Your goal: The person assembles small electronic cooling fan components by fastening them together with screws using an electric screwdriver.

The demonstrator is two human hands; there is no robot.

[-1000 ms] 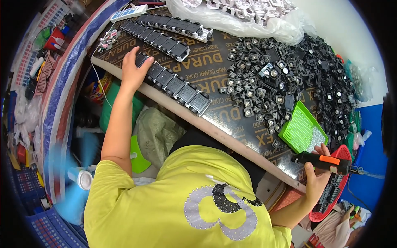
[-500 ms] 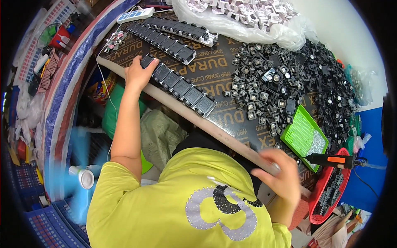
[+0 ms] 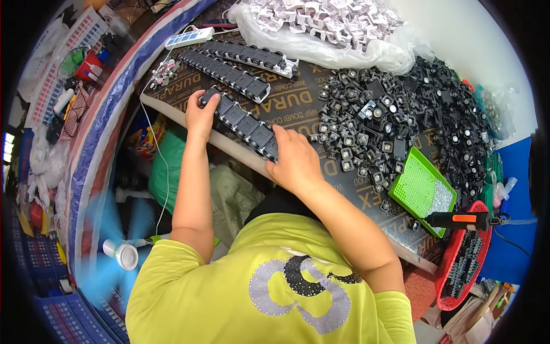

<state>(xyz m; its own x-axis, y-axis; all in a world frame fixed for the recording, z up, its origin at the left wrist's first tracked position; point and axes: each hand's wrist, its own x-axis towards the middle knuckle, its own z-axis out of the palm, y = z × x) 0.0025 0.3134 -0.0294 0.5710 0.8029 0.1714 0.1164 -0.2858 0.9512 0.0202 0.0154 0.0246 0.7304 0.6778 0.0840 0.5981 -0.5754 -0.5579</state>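
The strip (image 3: 243, 121), black and segmented, slants from 10 to 4 o'clock at the near edge of the counter (image 3: 298, 102). The left hand (image 3: 200, 117) has its grip closed about the 10 o'clock end; the right hand (image 3: 299, 159) pinches the 4 o'clock end between thumb and fingers. From the strip, two more strips (image 3: 228, 73) lie near, toward 12 o'clock, black parts (image 3: 366, 117) are heaped at 3, and a green tray (image 3: 415, 182) sits at 4, a screwdriver (image 3: 457, 220) by its lower corner.

Bright light glints off the tabletop (image 3: 352, 188), fan blades (image 3: 94, 278) blur, edges bow
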